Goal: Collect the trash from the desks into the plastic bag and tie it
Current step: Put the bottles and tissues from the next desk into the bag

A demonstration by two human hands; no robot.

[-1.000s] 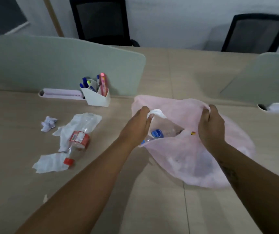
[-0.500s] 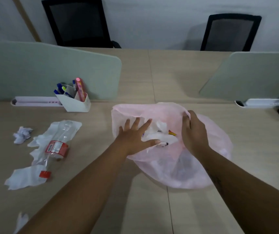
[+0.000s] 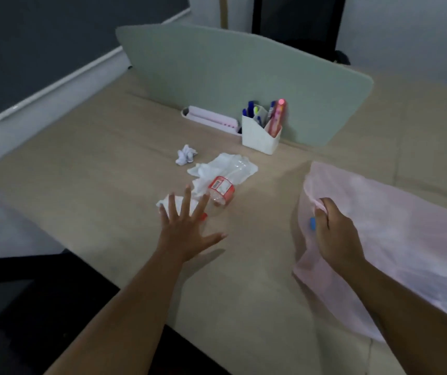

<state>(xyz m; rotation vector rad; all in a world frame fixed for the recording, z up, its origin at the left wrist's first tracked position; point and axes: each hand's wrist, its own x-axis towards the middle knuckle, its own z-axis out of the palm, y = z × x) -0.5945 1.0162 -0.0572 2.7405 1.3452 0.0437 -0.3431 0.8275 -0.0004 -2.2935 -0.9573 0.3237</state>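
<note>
A pink plastic bag (image 3: 395, 234) lies on the beige desk (image 3: 95, 169) at the right, and my right hand (image 3: 334, 234) grips its left rim. My left hand (image 3: 187, 228) hovers with fingers spread just short of a clear bottle with a red label (image 3: 223, 185). The bottle lies on white tissue sheets (image 3: 203, 171); its red cap end is partly hidden behind my fingers. A crumpled paper ball (image 3: 185, 155) rests a little further back. Something blue shows through the bag by my right hand.
A white pen holder (image 3: 260, 136) with markers stands against a grey-green divider panel (image 3: 244, 79). A long white tray (image 3: 211, 119) lies beside it. The desk's left edge drops to a dark floor, with a dark chair at lower left.
My left hand has left the bag's mouth and swung left toward the bottle and tissues. The view has turned left. My right hand still holds the bag's rim.
</note>
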